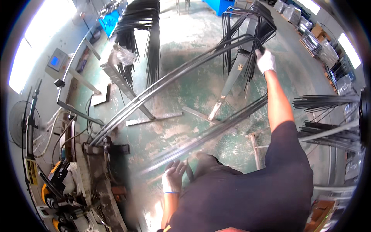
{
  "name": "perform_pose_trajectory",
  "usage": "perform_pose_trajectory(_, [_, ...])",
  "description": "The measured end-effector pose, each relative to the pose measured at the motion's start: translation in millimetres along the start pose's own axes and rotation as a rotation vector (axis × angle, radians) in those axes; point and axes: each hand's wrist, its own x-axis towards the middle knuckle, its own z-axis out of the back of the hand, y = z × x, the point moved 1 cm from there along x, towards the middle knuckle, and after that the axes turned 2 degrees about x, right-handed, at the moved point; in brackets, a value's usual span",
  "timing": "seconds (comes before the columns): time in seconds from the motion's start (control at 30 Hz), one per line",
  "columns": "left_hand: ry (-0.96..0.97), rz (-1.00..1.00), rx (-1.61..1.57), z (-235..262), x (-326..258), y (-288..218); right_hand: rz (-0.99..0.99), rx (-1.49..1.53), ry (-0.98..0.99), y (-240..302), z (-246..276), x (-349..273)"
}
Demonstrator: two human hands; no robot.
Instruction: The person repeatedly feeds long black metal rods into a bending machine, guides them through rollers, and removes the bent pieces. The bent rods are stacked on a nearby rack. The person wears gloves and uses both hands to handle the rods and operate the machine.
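Observation:
A few long dark metal rods [181, 71], bent into a U, slant across the floor. Their bend lies at the upper right, where my gloved right hand [266, 62] is closed on it with the arm stretched far out. From there one leg runs down left to the machine [98, 154]. The other leg [216, 129] passes under my right arm, and its blurred end lies just beyond my left hand [174, 178]. That hand, gloved in white, has its fingers spread and holds nothing; whether the fingertips touch the rods I cannot tell.
Bent rods hang in thick bundles on a left stand [125, 83] and a right stand [232, 77], whose feet reach across the floor. A control box [58, 61] with a lit screen stands at left. Straight rods [324, 102] stick out at right. Wrapped stacks [309, 40] line the wall.

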Motion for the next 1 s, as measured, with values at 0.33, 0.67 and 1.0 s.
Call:
perform_pose_trajectory(0.33, [-0.370,-0.377,0.512,-47.6,-3.9,-23.0,0.075,-0.335,-0.224,-41.9,-119.9,175.4])
perform_pose_trajectory(0.67, [-0.649,-0.460,0.397,26.4,-131.1,52.2,0.554,-0.296,0.901,-112.3,-342.2,-202.7])
perform_pose_trajectory(1.0, [-0.965,-0.806,-0.141,206.2,-347.8,125.9,1.237,0.547,1.639,227.3,-83.9,-780.3])
